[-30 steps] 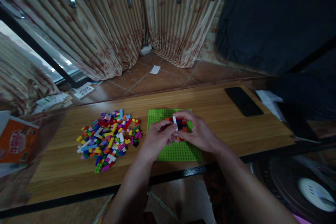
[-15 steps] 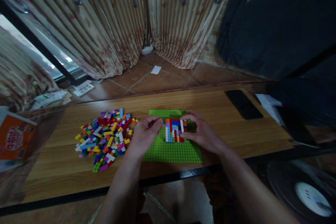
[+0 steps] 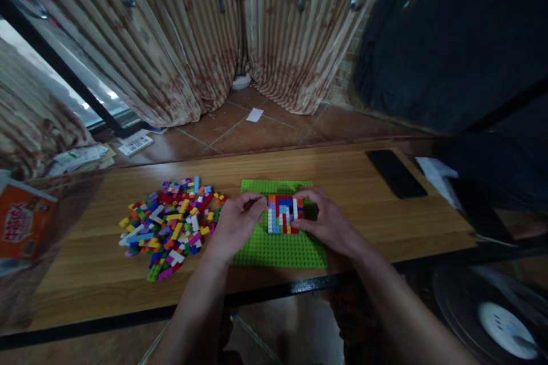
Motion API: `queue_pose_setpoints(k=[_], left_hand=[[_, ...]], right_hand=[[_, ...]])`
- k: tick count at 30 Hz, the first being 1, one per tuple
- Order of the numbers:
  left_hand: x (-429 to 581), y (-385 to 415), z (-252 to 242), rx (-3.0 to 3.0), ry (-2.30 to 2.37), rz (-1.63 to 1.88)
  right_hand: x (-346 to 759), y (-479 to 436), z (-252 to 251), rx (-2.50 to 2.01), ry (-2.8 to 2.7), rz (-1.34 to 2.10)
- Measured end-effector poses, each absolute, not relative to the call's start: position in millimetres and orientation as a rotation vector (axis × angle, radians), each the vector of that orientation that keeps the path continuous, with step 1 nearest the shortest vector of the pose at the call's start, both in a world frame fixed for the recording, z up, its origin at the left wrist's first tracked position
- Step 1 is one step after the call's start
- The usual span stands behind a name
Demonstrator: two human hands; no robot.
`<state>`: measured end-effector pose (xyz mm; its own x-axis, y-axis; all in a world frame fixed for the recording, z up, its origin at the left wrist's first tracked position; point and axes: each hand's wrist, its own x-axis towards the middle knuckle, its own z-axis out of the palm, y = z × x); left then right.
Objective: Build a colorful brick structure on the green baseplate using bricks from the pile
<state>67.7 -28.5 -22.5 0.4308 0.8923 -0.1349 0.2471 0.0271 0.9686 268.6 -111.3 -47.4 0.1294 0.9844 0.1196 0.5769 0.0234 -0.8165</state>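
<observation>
A square patch of toy building bricks [image 3: 280, 222] in red, blue, white, orange and yellow stands on a green studded baseplate [image 3: 278, 252]. My right hand [image 3: 327, 219] reaches in from the right, with forefinger and thumb at the two ends of a narrow white brick [image 3: 295, 209] on the patch's right side. Left of the patch, my left hand [image 3: 240, 219] hovers over the baseplate's left edge, thumb and forefinger pinched together. Whatever is in that pinch is too small or hidden to make out.
A heap of loose coloured bricks [image 3: 171, 228] lies on the wooden table [image 3: 94, 274], left of the baseplate. A black phone [image 3: 396, 174] rests at the right, with white paper [image 3: 434, 179] beyond. An orange box [image 3: 25, 222] is at far left.
Both hands stay nearly in place, the right fingers still at the white brick. The view has shifted slightly; the brick patch looks much the same.
</observation>
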Motion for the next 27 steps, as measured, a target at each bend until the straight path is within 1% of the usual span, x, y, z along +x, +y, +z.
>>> queue_pose_setpoints(k=[11, 16, 21, 27], left_hand=[[64, -27, -29, 1.578, 1.049, 0.668], [63, -27, -29, 1.594, 1.059, 0.674], [62, -27, -29, 1.612, 1.068, 0.681], [60, -27, -32, 1.622, 1.055, 0.695]], right_hand=[[274, -111, -49, -1.627, -1.545, 0.655], [273, -105, -57, -1.689, -1.453, 0.58], [269, -102, -62, -1.742, -1.481, 0.495], [269, -100, -64, -1.764, -1.47, 0.526]])
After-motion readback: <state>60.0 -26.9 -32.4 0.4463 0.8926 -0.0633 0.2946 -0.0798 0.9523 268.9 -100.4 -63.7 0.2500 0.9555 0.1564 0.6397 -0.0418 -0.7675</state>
